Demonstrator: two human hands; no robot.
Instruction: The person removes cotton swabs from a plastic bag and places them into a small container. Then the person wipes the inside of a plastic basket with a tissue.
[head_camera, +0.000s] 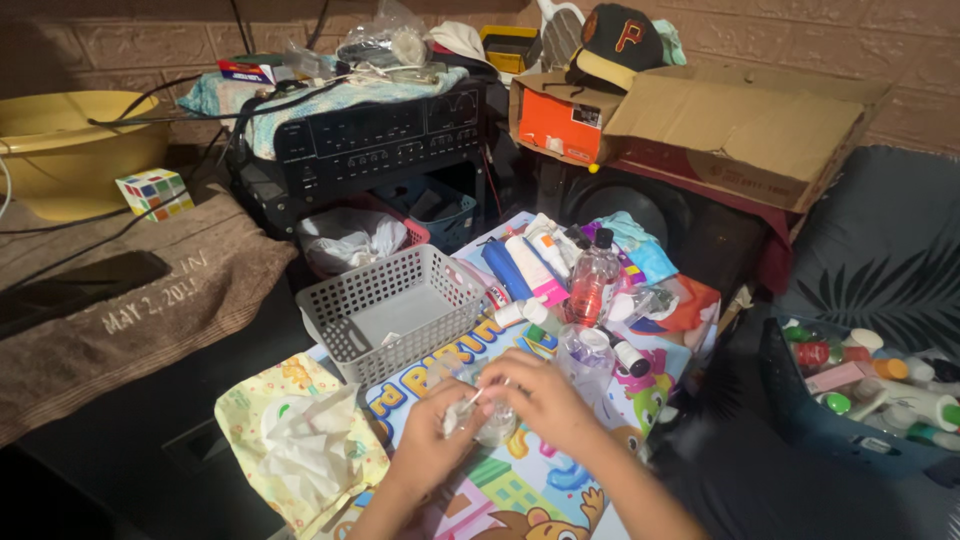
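1. The colourful cartoon mat (500, 490) covers the floor in front of the person and carries nearly everything; it is crowded, so any wide sweep of an arm could scatter what lies on it.
2. The grey slotted basket (390, 305) sits on the mat's far-left corner, just beyond the hands, with only a scrap of something inside. An elbow pushing forward could shove it into the clutter behind.
3. The yellow patterned wipes pack (290, 445) lies open just left of the left hand, a white sheet bunched out of it. A loose sheet could snag on the wrist and drag the pack along.
4. The clear bottle of pink liquid (592, 282) stands upright beyond the right hand, among tubes and small bottles. It looks top-heavy; a knock from a lifting hand would likely tip it across its neighbours.
5. The left hand (432, 440) and right hand (545, 400) meet over the mat, each grip closed around a small clear container (495, 420) held between them, low above the mat.
6. A white wipe seems pinched against the container, though the blur makes that uncertain. A slick, clear thing worked between fingertips could squirt free and drop among the bottles.
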